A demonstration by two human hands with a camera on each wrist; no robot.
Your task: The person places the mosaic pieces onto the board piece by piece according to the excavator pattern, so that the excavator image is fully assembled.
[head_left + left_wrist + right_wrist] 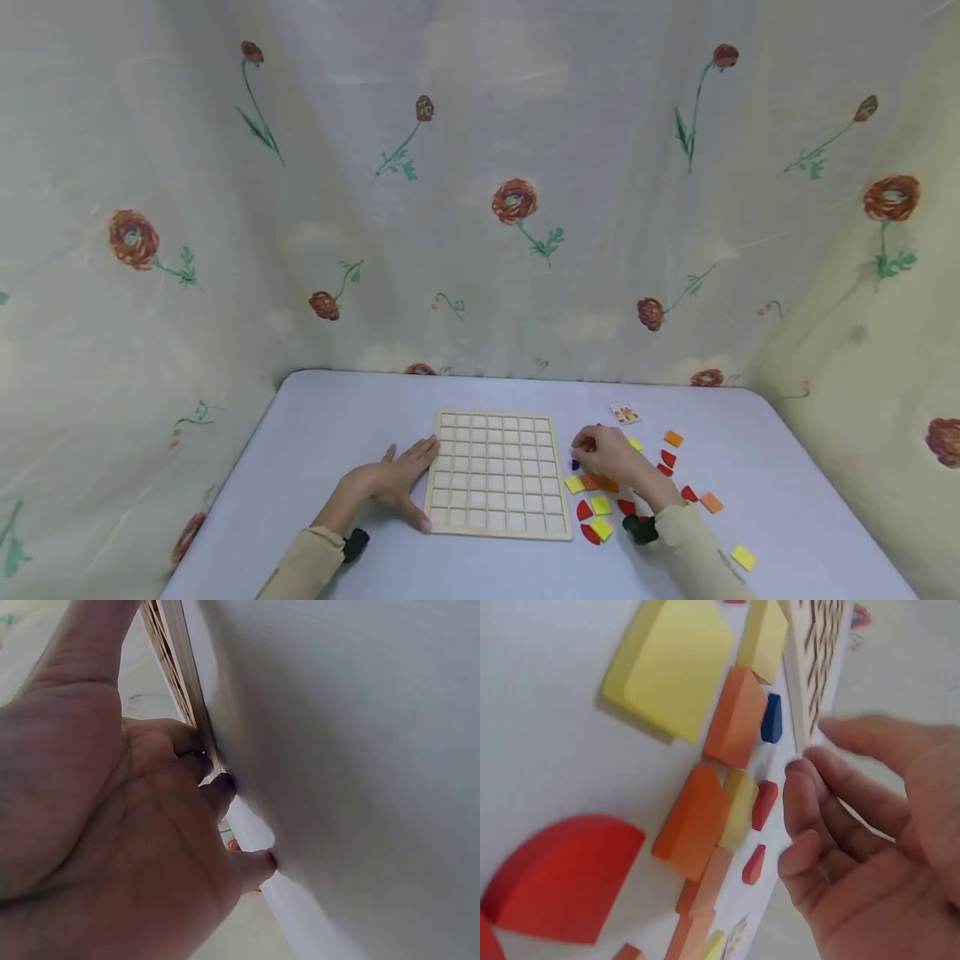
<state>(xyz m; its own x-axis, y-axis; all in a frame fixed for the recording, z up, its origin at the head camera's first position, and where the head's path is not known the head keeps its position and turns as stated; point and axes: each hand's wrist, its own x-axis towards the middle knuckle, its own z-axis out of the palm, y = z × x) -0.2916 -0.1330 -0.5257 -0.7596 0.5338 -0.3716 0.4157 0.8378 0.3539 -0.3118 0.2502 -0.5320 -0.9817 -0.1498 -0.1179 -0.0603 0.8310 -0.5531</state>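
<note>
A square wooden grid board (498, 532) lies on the table, its compartments showing pale bottoms. My left hand (393, 481) rests at its left edge with fingers spread, the thumb by the near left corner and the fingertips further up that side. To the right of the board, my right hand (609, 454) hovers with loosely bent fingers; I see nothing held between them. Just under its fingertips is a small dark blue piece (772, 718). Beside that piece lie an orange piece (736, 716) and yellow pieces (574, 484). A dark band sits at each wrist.
Red quarter-round pieces (590, 534), yellow squares (602, 528) and orange squares (711, 502) are scattered right of the board. A small printed card (625, 414) lies behind the right hand. A flowered curtain (465, 250) hangs behind the white table (360, 400).
</note>
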